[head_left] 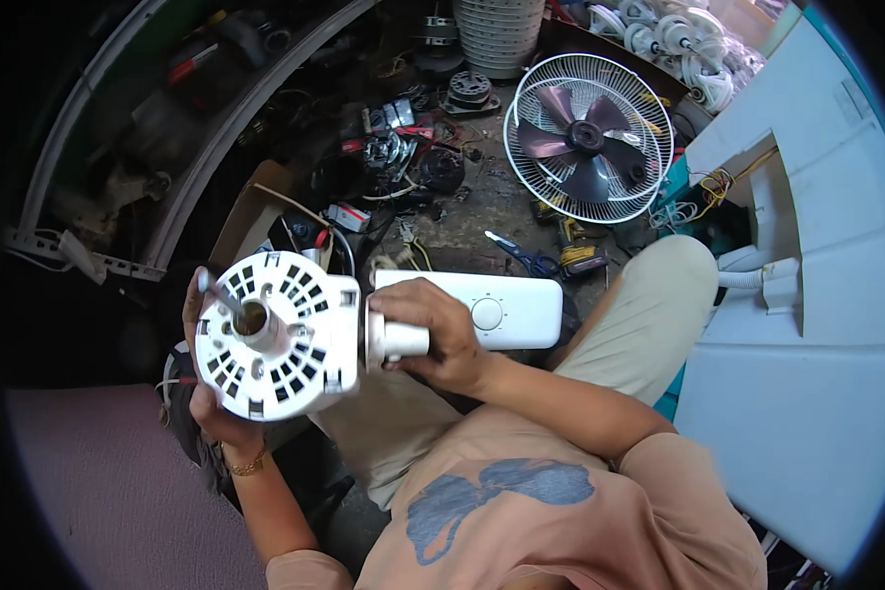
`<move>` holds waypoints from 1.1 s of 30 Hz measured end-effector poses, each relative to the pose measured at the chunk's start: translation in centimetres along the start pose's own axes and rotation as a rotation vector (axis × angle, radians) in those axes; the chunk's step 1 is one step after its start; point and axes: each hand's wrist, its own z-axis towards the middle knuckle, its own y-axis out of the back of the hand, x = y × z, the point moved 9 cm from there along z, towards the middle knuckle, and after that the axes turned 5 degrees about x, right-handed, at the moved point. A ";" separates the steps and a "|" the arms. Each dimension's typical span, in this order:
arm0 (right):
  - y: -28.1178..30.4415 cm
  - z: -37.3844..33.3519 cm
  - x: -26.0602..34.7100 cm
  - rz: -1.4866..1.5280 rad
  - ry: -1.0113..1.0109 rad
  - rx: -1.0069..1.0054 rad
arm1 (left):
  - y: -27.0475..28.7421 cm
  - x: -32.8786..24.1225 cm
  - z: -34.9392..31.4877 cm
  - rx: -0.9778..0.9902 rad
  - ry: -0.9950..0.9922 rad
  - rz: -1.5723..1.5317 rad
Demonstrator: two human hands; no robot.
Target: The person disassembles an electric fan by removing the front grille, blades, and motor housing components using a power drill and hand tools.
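White plastic forms a knobbed panel (526, 307) just beyond your right hand (447, 334); past it lie scissors (533, 260), a yellow-and-black drill (582, 257) and a caged fan (586, 136). Your bent knee (674, 275) stands to the right. You hold the motor housing (300, 359) above your lap, left hand (224, 418) cupping its rim, right hand clamped on its side neck (403, 340), forearm slanting in.

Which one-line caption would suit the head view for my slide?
Both hands hold a white vented housing, with dark fan blades and a white wire guard beyond.
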 end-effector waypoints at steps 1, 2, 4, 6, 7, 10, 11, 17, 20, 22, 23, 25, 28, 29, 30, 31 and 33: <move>-0.2 -1.0 0.1 -0.032 0.006 -0.032 | -0.9 0.2 0.3 -0.039 0.035 0.117; -0.2 -2.1 -0.2 -0.083 0.001 -0.098 | -0.8 0.7 0.5 -0.058 0.039 0.152; -1.3 -4.2 -0.9 -0.072 -0.029 -0.134 | -0.4 1.7 0.6 -0.030 0.050 0.223; -2.5 -6.7 -2.0 -0.055 -0.115 -0.129 | -1.1 2.4 1.0 0.011 0.036 0.262; -2.9 -7.4 -2.3 -0.030 -0.125 -0.136 | -1.3 2.9 1.2 0.036 0.052 0.267; -2.9 -9.0 -2.7 0.044 -0.162 -0.148 | -1.5 4.6 1.1 0.088 0.094 0.231; -2.8 -9.3 -2.8 0.030 -0.177 -0.147 | -1.8 4.6 1.1 0.104 0.091 0.227; -1.9 -10.5 -4.0 0.087 -0.263 -0.129 | -3.2 5.0 2.1 0.095 0.072 0.264; -0.4 -9.2 -5.2 0.025 -0.410 -0.098 | -3.8 5.4 4.0 0.094 0.103 0.323; 0.6 -8.1 -7.2 0.101 -0.468 -0.187 | -5.4 4.9 6.0 0.170 0.148 0.437; 0.8 -7.2 -7.4 0.115 -0.457 -0.211 | -5.3 4.7 6.4 0.186 0.184 0.463; 1.7 -5.6 -7.7 0.195 -0.452 -0.225 | -5.2 3.9 6.9 0.208 0.186 0.450; 2.2 -4.4 -8.1 0.332 -0.411 -0.196 | -5.3 2.8 6.5 0.243 0.209 0.416; 2.3 -4.3 -8.0 0.316 -0.369 -0.174 | -5.6 2.3 6.1 0.251 0.180 0.452; 2.3 -4.3 -7.7 0.317 -0.368 -0.172 | -5.6 1.6 5.5 0.249 0.150 0.491; 2.0 -4.3 -7.3 0.328 -0.385 -0.154 | -4.5 2.3 4.9 0.224 0.173 0.473; 1.8 -4.6 -6.7 0.363 -0.386 -0.130 | -4.5 2.2 3.7 0.212 0.132 0.463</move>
